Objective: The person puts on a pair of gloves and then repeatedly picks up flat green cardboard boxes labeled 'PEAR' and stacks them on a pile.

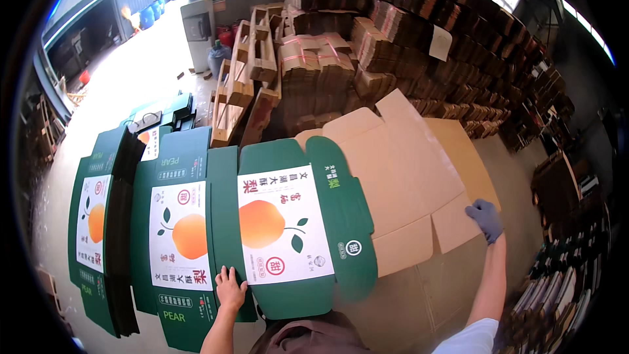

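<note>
A flat green printed carton (286,223) with an orange pear picture lies in front of me, its white panel facing up. On its lower left edge rests my left hand (230,290), bare, with fingers spread on the green board. To the right is a plain brown cardboard sheet (400,170) with creases and cut flaps, which continues from under the printed carton. My right hand (486,221), in a grey glove, closes on the right corner of this sheet. Another green printed carton (178,223) lies flat just left of my left hand.
A thick stack of green cartons (95,223) stands at the far left. Behind are wooden pallets (239,85) and tall bundles of folded brown cardboard (321,59). A water dispenser (196,26) stands near the bright doorway. More stacked boards (557,282) line the right.
</note>
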`<control>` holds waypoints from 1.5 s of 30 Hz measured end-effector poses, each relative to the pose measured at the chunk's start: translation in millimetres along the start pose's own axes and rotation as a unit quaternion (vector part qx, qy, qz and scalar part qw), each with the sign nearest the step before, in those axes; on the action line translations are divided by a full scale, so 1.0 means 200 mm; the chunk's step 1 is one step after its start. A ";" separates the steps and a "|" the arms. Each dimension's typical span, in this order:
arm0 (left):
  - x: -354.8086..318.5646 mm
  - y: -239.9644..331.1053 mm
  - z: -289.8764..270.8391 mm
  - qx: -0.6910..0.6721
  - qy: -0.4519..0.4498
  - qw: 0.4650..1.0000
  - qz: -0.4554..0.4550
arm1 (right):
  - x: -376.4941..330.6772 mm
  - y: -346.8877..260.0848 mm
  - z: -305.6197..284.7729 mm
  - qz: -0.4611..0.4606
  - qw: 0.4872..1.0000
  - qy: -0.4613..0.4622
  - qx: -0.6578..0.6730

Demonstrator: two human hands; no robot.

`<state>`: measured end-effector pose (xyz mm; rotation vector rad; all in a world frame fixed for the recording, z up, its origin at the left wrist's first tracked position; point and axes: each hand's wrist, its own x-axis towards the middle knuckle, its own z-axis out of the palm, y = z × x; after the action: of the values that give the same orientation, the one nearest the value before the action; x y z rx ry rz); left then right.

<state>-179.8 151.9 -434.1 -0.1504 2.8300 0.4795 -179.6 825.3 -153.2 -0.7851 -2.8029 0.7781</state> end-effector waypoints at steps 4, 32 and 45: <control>-0.02 -0.07 0.07 -0.024 0.026 0.999 0.027 | -0.34 -1.02 -0.52 -0.118 0.990 0.042 -0.060; -0.32 -0.34 -0.26 -0.759 -0.088 0.595 -0.247 | -0.32 -2.24 2.61 -0.242 0.856 -0.455 -0.037; -0.54 -0.28 -0.39 -0.566 -0.107 0.776 -0.257 | 0.35 -2.60 3.29 -0.096 0.871 -0.472 0.095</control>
<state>-87.0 78.9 -350.7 -0.9641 1.7594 1.8020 -639.8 187.8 -452.0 -0.0388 -3.4006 1.7415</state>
